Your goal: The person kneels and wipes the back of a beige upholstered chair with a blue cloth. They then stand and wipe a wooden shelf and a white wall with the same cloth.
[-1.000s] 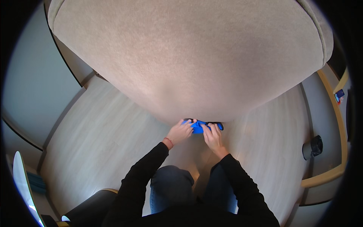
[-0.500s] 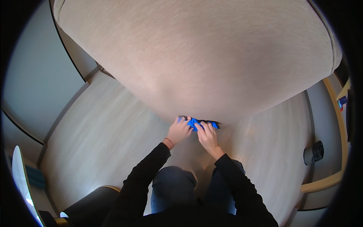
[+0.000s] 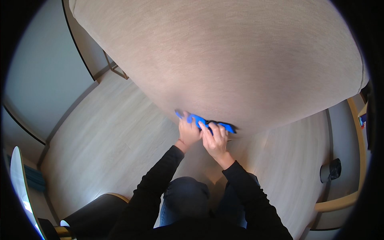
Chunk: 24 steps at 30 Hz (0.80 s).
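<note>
Both hands are on a long, narrow, soft-looking blue strip with a dark edge (image 3: pixel 199 119); its exact kind I cannot make out. It lies slanted against the lower edge of a large beige upholstered piece (image 3: pixel 240 68). My left hand (image 3: pixel 189 130) grips the strip left of its middle, fingers slightly smeared by motion. Close beside it, my right hand (image 3: pixel 215 141) has its fingers curled over the strip's right part. Blue ends stick out past both hands. The fingers hide the middle of the strip in part.
Light wood-look floor (image 3: pixel 108 136) surrounds my legs. At the lower left stands a dark round-topped object (image 3: pixel 100 212) near a pale panel (image 3: pixel 18 180). On the right are a small dark bin (image 3: pixel 330 171) and a curved wooden frame (image 3: pixel 338 202). A thin metal leg (image 3: pixel 118 73) shows behind the upholstery.
The left hand has moved up and slightly left, tilting the blue strip so its left end is higher. More blue shows now. The view has shifted a little.
</note>
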### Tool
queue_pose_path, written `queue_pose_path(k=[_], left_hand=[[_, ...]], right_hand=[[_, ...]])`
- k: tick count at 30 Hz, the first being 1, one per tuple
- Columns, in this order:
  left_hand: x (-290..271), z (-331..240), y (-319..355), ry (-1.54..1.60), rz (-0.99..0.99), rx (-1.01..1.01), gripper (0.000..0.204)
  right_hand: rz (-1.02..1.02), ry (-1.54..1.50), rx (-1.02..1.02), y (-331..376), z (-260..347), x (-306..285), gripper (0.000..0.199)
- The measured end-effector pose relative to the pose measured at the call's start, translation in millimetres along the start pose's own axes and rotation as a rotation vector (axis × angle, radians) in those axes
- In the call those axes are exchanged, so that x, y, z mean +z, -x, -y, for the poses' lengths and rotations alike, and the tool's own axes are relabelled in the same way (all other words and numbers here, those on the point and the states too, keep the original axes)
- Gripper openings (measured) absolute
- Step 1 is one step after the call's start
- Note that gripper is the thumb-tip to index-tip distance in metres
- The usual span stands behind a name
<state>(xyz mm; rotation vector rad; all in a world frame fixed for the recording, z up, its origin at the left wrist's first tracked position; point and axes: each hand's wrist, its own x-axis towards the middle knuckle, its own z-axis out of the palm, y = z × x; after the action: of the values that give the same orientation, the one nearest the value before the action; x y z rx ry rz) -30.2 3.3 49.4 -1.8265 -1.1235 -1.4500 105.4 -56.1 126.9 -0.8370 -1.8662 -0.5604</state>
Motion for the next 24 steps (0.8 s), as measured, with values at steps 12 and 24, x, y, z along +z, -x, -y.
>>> queue_pose_path(k=[12, 24], left_hand=[[-22, -3, -17, 0.184, 0.025, -0.294, 0.087], [1, 13, 46, 0.321, 0.277, -0.614, 0.086]], right_hand=[[-0.006, -0.080, 0.002, -18, 17, -3, 0.035], [0.318, 0.021, -0.127, 26, 16, 53, 0.033]])
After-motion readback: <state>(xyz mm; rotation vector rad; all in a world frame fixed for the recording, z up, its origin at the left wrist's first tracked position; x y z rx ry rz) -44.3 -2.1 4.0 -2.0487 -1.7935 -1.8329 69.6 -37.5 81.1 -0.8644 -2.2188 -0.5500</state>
